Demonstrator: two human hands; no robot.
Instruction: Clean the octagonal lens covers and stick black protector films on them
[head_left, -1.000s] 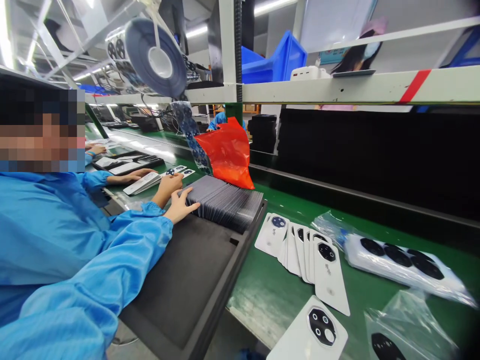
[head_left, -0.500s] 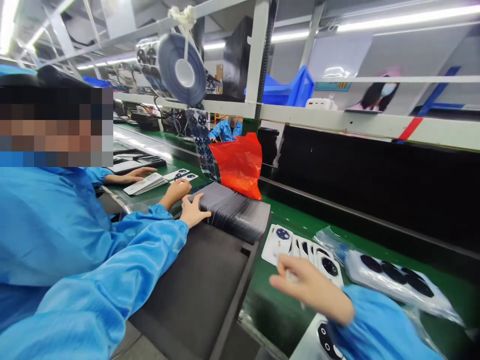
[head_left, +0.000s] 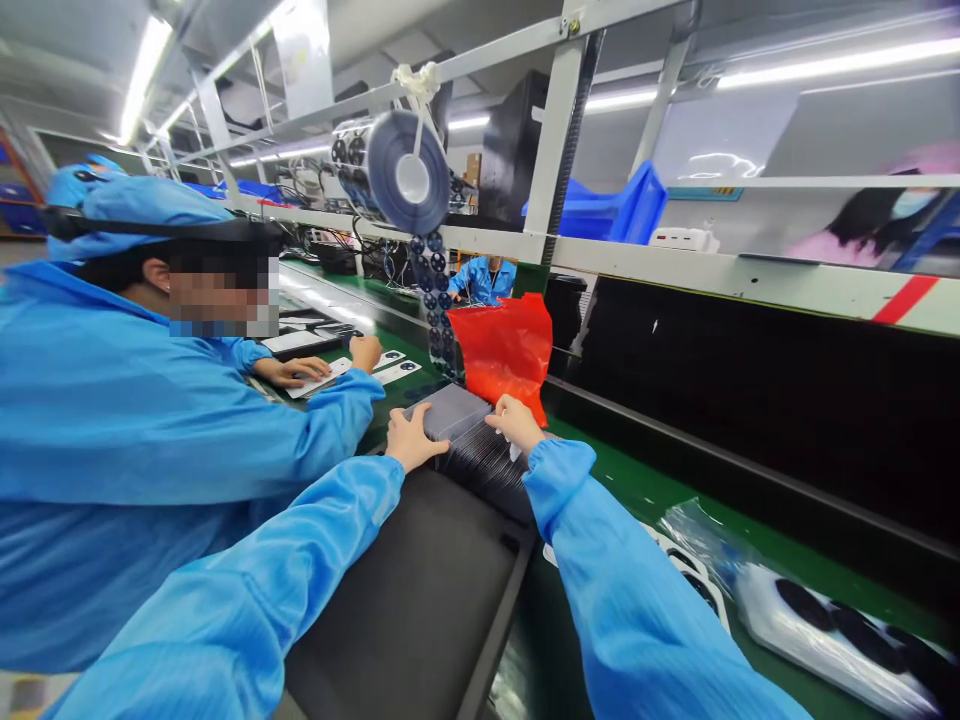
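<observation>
A stack of thin grey sheets (head_left: 454, 408), standing on edge, sits at the far end of a black tray (head_left: 397, 590). Around the stack's left end is my left hand (head_left: 414, 440), its thumb along the front and its fingers toward the back. My right hand (head_left: 516, 422) is over the right part of the stack, fingers curled together at the sheets' upper edges. What lies between those fingertips is hidden. Below them shows a small white patch. White camera-cutout panels (head_left: 697, 575) lie partly behind my right sleeve.
A red plastic bag (head_left: 504, 350) hangs right behind the stack. Above it, a sticker roll (head_left: 409, 175) trails its strip down. Bagged panels (head_left: 817, 625) lie at right on the green bench. Close at left, a co-worker (head_left: 187, 420) handles white cards.
My right hand has moved left and away from the white panels to the grey stack. My left hand stays at the stack. The view has shifted left; the co-worker's near hand has lifted.
</observation>
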